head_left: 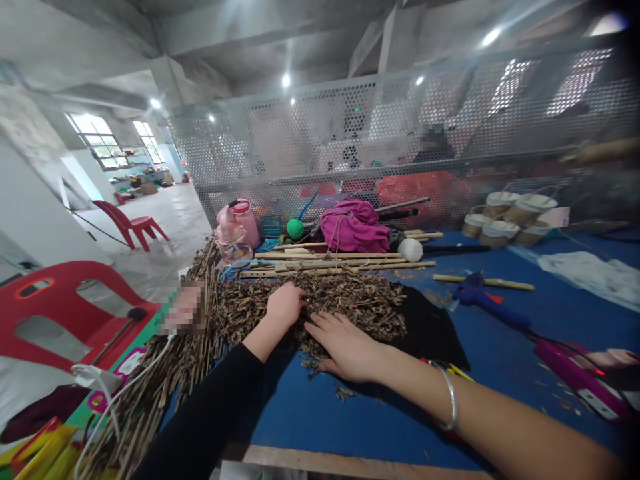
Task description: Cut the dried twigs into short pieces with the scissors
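Observation:
A wide heap of dried brown plants, with curled leaves or pods, lies across the blue tabletop in front of me. My left hand is at the middle of the heap, its fingers curled into the dried plants; the fingertips are partly hidden. Close beside it, my right hand rests on the near edge of the heap, palm down and fingers stretched out. A silver bangle circles the right wrist. Long dried stalks run along the table's left side. Under the heap's right end lies a black cloth.
Behind the heap lie bamboo sticks, a magenta cloth bundle and a pink jug. To the right are a purple glue gun and paper cups. A perforated metal screen closes the back; a red chair stands left.

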A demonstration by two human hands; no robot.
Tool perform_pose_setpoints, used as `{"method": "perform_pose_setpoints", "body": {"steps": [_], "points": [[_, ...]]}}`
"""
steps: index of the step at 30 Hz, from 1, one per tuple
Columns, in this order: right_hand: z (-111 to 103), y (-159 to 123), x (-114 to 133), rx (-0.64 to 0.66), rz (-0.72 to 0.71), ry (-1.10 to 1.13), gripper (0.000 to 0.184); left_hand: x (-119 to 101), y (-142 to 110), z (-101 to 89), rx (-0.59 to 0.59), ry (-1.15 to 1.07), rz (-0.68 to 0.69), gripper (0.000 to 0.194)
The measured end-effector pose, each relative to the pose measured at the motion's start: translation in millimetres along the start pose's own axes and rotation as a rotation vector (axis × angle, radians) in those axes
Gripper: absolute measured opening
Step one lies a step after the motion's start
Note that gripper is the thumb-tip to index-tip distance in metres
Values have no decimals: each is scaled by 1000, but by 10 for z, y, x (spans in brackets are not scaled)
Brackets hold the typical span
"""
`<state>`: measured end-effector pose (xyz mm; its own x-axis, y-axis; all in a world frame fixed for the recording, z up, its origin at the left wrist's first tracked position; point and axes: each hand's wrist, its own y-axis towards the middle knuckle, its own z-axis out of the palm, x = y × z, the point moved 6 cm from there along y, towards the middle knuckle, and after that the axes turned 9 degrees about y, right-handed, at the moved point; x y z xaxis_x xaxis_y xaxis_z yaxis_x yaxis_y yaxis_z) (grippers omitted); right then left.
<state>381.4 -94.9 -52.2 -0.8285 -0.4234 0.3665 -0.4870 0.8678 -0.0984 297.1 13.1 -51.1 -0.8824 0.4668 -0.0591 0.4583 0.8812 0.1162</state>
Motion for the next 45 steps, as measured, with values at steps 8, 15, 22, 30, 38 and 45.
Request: {"method": "perform_pose_setpoints", "body": {"steps": [8,15,22,30,38,45], "points": [[8,-12,-9,-10,-3,33,72,-64,-19,-30,-39,54,50,24],[-140,75,-41,-148,-43,133,51,121,-146,-301,-119,-36,-25,28],[-289,248,27,-358,-56,248,11,303,-396,-477,-172,-367,-103,23],[-55,491,97,-214,66,-5,26,556,-765,-83,-44,-680,-338,28],[-13,581,87,-202,96,-1,23,724,-814,163,11,-838,-453,25],[73,719,12,-220,107,74,16,711,-806,179,5,-883,-463,23]]}}
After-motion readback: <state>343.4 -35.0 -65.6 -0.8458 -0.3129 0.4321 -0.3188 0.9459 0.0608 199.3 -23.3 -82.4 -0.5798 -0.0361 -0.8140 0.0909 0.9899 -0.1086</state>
